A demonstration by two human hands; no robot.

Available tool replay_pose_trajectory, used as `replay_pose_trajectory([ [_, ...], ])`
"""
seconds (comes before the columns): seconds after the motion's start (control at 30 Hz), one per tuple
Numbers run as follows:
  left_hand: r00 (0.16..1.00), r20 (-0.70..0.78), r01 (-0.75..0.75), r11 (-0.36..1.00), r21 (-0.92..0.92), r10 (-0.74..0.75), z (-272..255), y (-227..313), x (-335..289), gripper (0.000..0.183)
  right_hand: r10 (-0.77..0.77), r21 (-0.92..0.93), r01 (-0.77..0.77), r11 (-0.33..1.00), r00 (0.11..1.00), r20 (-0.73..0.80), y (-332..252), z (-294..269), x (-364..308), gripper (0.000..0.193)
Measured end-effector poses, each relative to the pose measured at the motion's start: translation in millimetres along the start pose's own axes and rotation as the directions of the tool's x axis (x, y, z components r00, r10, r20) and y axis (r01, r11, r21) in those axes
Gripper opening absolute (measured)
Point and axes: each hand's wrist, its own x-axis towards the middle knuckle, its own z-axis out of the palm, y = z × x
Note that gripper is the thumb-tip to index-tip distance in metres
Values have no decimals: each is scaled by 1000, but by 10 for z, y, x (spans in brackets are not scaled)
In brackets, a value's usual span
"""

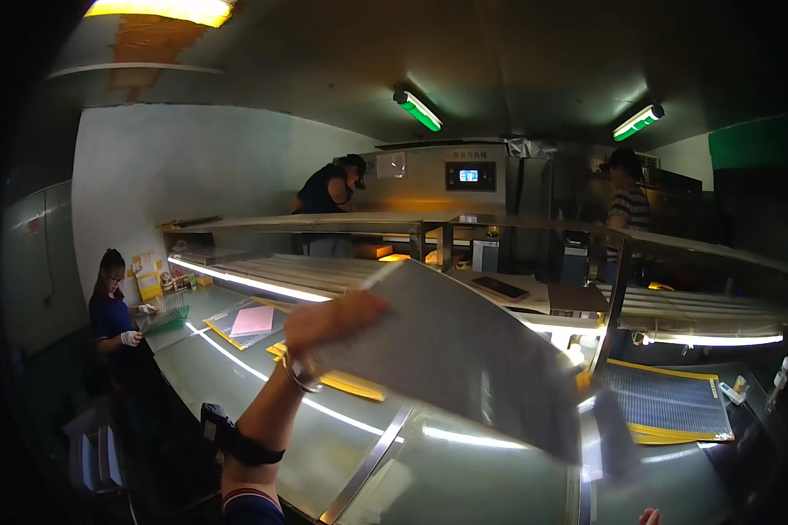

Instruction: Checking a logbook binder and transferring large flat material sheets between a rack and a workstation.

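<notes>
My left hand point(340, 320) is raised over the bench, its fingers closed on the left end of a flat grey sheet point(464, 359). The sheet slants down to the right and is smeared by motion, so its material is unclear. A band with a dark device and a bracelet circle my left forearm. At the bottom edge only the fingertips of my right hand point(650, 517) show, apart from the sheet; how its fingers stand is hidden. Below the sheet lies the grey bench top point(464, 486), with a yellow-edged strip point(355, 385) close to my left wrist.
A pink sheet point(252, 321) lies on a yellow-edged panel at left. Another striped, yellow-edged panel point(665, 398) is at right. A shelf with lit tubes and a dark tablet-like device point(500, 288) spans the bench. One person point(114, 306) stands left, others behind the shelf.
</notes>
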Motion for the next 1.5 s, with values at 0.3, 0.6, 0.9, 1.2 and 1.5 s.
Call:
replay_pose_trajectory([
  [0.3, 311, -514, 483, 599, -639, -800, 463, -1331, -205, 24, -1, -81, 5, 997, 999, 52, -9, 38, -5, 29],
  [0.6, 217, 75, 589, 69, -805, -973, 785, -1969, -224, 30, -33, -227, 54, 972, 995, 93, -174, 117, -84, 30],
  [0.9, 447, 772, 862, 450, -235, -453, 807, -753, -1440, 28, -50, -314, 85, 946, 992, 116, -284, 64, -153, 32],
  [1.2, -436, 583, 637, 223, 738, -685, -684, -432, -2514, 77, -58, -412, 117, 904, 987, 152, -222, 82, -108, 32],
  [1.5, -460, 45, 621, -285, 731, -887, -1666, -352, -3762, 81, -351, -588, 267, 764, 936, -31, -378, -458, 43, 32],
])
